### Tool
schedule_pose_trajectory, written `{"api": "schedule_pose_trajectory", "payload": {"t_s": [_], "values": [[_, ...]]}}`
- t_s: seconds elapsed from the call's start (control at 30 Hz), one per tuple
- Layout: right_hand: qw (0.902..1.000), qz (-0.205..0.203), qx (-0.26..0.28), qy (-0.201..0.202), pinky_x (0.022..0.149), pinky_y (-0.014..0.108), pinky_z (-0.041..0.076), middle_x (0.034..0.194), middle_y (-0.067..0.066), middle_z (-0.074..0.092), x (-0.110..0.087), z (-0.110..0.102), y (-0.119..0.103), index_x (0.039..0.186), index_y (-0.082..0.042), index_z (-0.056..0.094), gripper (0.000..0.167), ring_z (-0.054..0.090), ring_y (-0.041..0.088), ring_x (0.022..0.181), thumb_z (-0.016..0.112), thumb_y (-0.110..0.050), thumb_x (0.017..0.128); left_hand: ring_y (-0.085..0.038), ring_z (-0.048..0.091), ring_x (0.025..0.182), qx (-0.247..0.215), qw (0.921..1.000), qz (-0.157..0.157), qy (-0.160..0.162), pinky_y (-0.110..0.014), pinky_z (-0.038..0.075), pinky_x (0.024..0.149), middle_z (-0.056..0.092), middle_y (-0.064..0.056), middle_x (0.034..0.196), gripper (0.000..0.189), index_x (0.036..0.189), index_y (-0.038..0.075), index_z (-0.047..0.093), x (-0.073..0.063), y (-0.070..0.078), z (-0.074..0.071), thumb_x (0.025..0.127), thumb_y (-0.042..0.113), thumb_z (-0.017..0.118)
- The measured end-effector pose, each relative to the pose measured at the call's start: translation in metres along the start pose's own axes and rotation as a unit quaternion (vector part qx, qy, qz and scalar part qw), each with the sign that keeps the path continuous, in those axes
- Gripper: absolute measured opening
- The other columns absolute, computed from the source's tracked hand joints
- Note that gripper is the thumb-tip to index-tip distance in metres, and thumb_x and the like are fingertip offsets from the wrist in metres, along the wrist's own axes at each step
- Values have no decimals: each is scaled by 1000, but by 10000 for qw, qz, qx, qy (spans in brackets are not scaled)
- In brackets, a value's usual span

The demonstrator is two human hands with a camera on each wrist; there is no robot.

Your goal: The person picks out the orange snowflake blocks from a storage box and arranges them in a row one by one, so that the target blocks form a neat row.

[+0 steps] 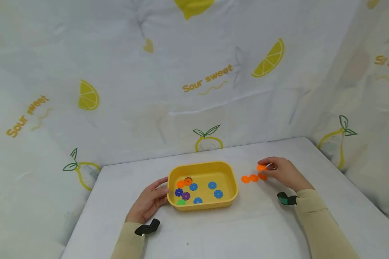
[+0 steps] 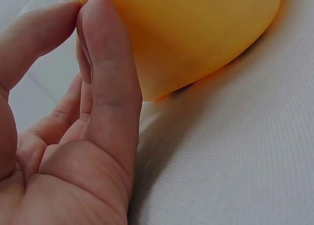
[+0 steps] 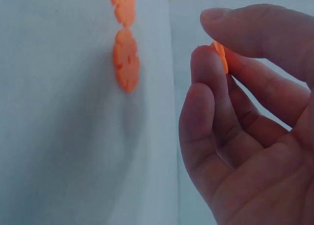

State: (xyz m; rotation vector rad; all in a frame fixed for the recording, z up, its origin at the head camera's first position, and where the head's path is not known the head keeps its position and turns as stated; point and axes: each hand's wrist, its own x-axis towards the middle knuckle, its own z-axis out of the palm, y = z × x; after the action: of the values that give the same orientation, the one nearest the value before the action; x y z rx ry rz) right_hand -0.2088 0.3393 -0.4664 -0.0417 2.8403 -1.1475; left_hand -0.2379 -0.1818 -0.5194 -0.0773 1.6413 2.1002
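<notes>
My left hand (image 1: pixel 150 199) pinches the left rim of a shallow yellow plastic tray (image 1: pixel 210 206) between thumb and fingers; the left wrist view shows this grip on the tray's wall (image 2: pixel 196 33) closely. Inside the tray lie several notched plastic snowflake discs: blue ones (image 1: pixel 218 194), orange ones (image 1: pixel 180 184), purple ones (image 1: pixel 186 196) and a green one (image 1: pixel 181 202). To the tray's right, my right hand (image 1: pixel 283 172) holds an orange snowflake disc (image 1: pixel 261 167) by its fingers, raised above the table. Three orange discs (image 1: pixel 254 178) lie in a row just below it, partly seen in the right wrist view (image 3: pixel 126 60).
A white cloth covers the table (image 1: pixel 214 233). Behind it and at the sides hangs a white curtain (image 1: pixel 123 118) printed with lemons and lettering. Dark wrist devices (image 1: pixel 147 227) are strapped at both sleeves.
</notes>
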Motion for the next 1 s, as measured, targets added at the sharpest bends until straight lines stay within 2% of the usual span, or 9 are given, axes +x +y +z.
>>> {"api": "schedule_pose_trajectory", "payload": {"t_s": [0.37, 0.73, 1.0], "values": [[9996, 231, -143, 51, 84, 32, 56, 134, 20, 70, -1, -1, 15, 134, -7, 73, 41, 64, 32, 113, 79, -26, 98, -23, 75, 109, -41, 10000, -13, 66, -35, 64, 100, 73, -10, 135, 69, 162, 16, 47, -1, 1, 1, 100, 13, 77], [9984, 447, -357, -3, 91, 44, 58, 131, 21, 70, 1, -2, 29, 135, -5, 72, 41, 63, 35, 112, 76, -23, 98, -20, 75, 106, -23, 10000, 45, -59, -33, 64, 99, 75, -8, 129, 69, 164, 14, 42, -1, 0, 0, 103, 11, 73], [9980, 448, -446, 21, 88, 42, 56, 129, 21, 68, 1, -1, 32, 133, -5, 73, 38, 61, 33, 109, 76, -21, 98, -19, 76, 105, -21, 9999, 16, -101, -32, 64, 98, 76, -7, 127, 69, 165, 14, 41, -1, 0, 0, 104, 11, 73]]}}
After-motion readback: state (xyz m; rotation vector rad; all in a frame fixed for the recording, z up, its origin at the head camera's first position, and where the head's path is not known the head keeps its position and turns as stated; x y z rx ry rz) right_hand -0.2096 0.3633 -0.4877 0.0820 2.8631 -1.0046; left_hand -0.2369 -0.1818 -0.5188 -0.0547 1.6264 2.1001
